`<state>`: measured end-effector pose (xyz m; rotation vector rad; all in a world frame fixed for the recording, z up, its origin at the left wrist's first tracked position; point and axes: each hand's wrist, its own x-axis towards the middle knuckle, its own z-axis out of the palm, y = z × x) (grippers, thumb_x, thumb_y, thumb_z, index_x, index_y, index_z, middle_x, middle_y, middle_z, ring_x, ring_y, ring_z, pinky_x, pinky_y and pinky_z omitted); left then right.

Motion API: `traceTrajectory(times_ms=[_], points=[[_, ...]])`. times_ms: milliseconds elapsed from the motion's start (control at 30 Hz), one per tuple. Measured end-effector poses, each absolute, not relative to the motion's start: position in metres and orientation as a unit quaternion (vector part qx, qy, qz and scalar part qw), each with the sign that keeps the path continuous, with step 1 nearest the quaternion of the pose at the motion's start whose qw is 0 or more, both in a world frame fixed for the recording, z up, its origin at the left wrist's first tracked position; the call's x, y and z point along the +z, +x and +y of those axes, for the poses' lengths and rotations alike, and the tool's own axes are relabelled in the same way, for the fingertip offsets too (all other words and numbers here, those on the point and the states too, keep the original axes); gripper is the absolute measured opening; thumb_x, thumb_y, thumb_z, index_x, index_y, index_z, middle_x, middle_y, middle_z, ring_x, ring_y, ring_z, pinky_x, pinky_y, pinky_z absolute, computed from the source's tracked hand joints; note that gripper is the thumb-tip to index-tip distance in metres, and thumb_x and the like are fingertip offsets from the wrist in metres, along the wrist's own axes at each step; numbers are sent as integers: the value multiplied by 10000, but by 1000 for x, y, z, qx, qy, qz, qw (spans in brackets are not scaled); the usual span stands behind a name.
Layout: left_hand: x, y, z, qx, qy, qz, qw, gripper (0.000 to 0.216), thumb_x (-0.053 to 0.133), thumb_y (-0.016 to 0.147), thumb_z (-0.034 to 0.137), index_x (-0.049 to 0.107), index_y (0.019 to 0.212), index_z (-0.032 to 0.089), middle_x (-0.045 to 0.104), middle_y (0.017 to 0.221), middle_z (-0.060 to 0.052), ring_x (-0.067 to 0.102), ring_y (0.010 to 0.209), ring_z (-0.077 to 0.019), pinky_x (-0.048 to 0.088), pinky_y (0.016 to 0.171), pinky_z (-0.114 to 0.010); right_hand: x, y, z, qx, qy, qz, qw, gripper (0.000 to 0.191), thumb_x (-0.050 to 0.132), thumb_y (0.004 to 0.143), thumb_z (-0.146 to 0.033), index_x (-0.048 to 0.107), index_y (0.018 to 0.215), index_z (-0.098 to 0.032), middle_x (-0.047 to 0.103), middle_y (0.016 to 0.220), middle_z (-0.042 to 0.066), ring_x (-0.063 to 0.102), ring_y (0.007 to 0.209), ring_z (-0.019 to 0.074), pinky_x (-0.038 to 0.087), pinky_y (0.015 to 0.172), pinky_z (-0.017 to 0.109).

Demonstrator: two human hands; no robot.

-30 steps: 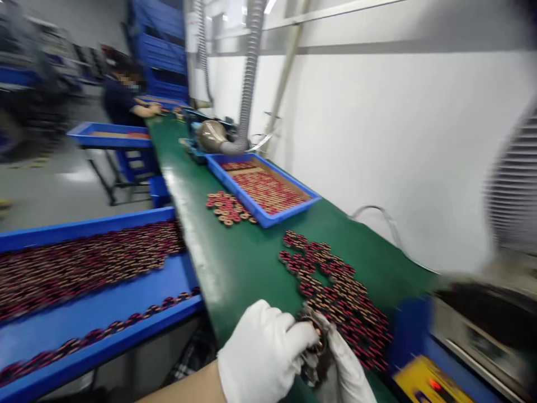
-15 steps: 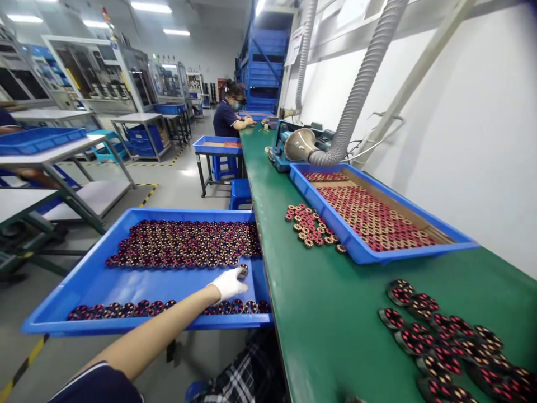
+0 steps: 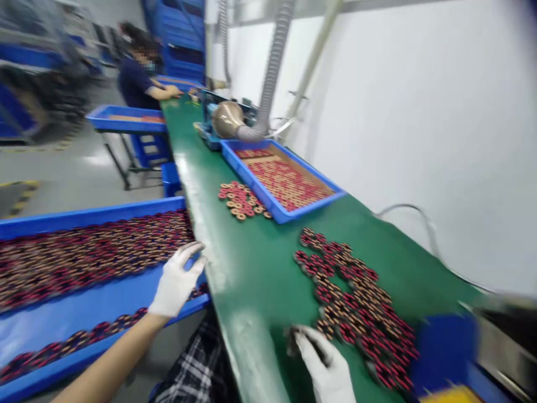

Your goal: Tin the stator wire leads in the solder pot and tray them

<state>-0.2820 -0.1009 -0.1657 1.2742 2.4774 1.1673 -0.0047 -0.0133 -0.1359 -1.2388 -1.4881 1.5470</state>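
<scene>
My left hand (image 3: pixel 174 284), in a white glove, hovers over the right end of a blue tray (image 3: pixel 96 211), close to the bench edge. Its thumb and fingers are apart, with nothing between them. Rows of dark stator rings (image 3: pixel 100 246) with red and tan segments fill that tray's far part, and one more row runs along its near side. Over the green bench, my right hand (image 3: pixel 327 369), also gloved, pinches a blurred dark stator ring (image 3: pixel 292 340) between thumb and fingers. A heap of similar rings (image 3: pixel 356 296) lies just beyond it.
On the green bench (image 3: pixel 210 235), a second blue tray (image 3: pixel 289 215) holds red and tan rings, with a loose pile (image 3: pixel 239 198) beside it. Behind stand a machine with a funnel (image 3: pixel 227 119) and a grey hose (image 3: pixel 272 67). A co-worker (image 3: pixel 136 78) sits farther along.
The view has swung right. My left hand has left the tray's gap, where it held a ring, and moved toward the bench with fingers apart. My right hand has come into view with a ring.
</scene>
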Motion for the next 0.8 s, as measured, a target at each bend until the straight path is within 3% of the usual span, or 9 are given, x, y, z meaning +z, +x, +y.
traceTrajectory(times_ms=[133, 233, 300, 400, 533, 633, 733, 800], points=[[-131, -199, -65, 389, 627, 664, 120, 175, 467, 871, 277, 560, 1009, 222, 583, 1080, -12, 538, 1005, -156, 427, 910, -281, -68, 31, 0, 531, -477, -418, 563, 199, 779, 595, -320, 708, 755, -226, 721, 722, -27, 644, 646, 122, 534, 639, 188], [-127, -137, -35, 320, 743, 571, 138, 340, 632, 746, 223, 539, 1068, 285, 562, 1143, 18, 549, 974, -186, 456, 855, -330, -24, 62, -5, 502, -421, -361, 664, 250, 814, 538, -334, 702, 746, -252, 720, 705, -48, 651, 636, 119, 551, 652, 207], [-133, -111, -18, 278, 770, 563, 114, 362, 682, 686, 212, 562, 1026, 236, 535, 1182, -55, 521, 1005, -281, 459, 801, -436, -7, 79, -12, 501, -391, -385, 669, 221, 815, 532, -348, 707, 705, -263, 718, 663, -27, 646, 569, 131, 550, 570, 215], [-140, -95, -6, 239, 786, 566, 66, 127, 630, 703, 123, 589, 820, 148, 536, 1158, -137, 451, 1088, -364, 440, 770, -489, -2, 98, -17, 508, -393, -435, 630, 187, 796, 559, -366, 717, 696, -266, 722, 661, 19, 647, 543, 167, 534, 516, 249], [-112, -84, -9, 254, 814, 522, -3, 150, 517, 746, 64, 555, 840, 173, 481, 1243, -77, 327, 1212, -321, 389, 869, -477, -12, 108, -8, 463, -464, -489, 575, 203, 749, 637, -356, 710, 791, -229, 722, 815, 34, 649, 730, 180, 514, 696, 260], [-65, -62, -10, 377, 810, 432, -123, 247, 455, 744, 72, 535, 944, 192, 455, 1239, -71, 319, 1189, -322, 384, 846, -476, -13, 106, -1, 493, -450, -518, 535, 206, 662, 741, -351, 667, 901, -221, 688, 976, 38, 615, 884, 179, 472, 817, 272], [-25, -33, -6, 469, 782, 349, -215, 244, 410, 780, 70, 540, 937, 204, 474, 1176, -70, 380, 1124, -300, 397, 817, -443, -6, 107, -2, 599, -341, -434, 580, 189, 668, 741, -335, 649, 912, -258, 685, 976, 9, 618, 894, 160, 486, 797, 259], [-11, -15, -1, 509, 769, 334, -192, 249, 437, 798, 104, 513, 1013, 205, 441, 1217, -85, 385, 1138, -292, 398, 862, -452, -1, 113, -6, 627, -270, -371, 630, 221, 725, 684, -305, 659, 893, -276, 694, 941, -6, 629, 862, 146, 496, 770, 238]])
